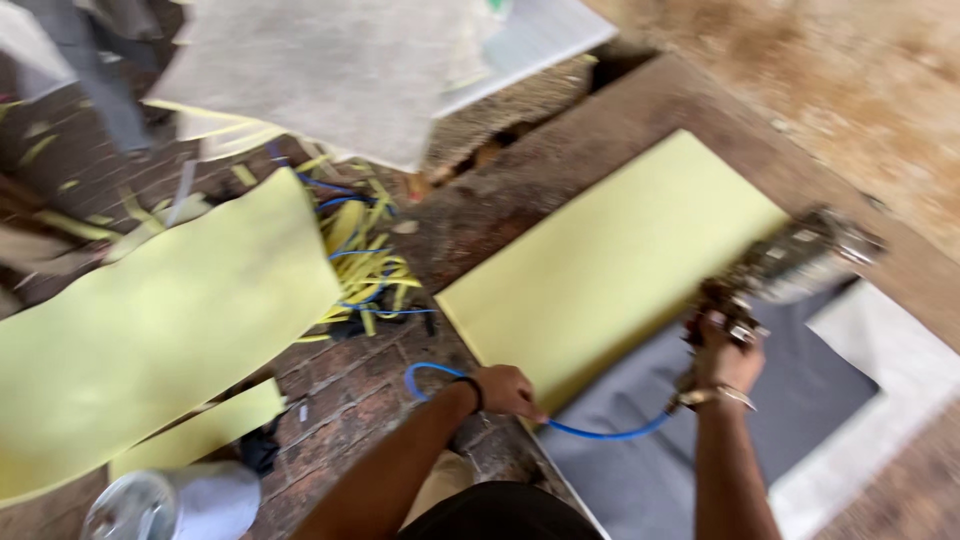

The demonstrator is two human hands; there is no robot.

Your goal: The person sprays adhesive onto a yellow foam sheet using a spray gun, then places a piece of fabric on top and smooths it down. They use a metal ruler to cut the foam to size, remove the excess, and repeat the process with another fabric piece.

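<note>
Yellow foam sheet (610, 255) lies on stained workbench (560, 160).

The right hand (725, 360) gripped a spray gun (785, 265) over the table (560, 170) while the left hand (505, 390) pressed a yellow foam sheet (610, 260).

Head camera, steeply downward, close

Worn brown workbench (600, 130), yellow foam sheet (610, 260) flat on it, grey fabric (800, 400) beside, white panel (900, 380) underneath
</note>
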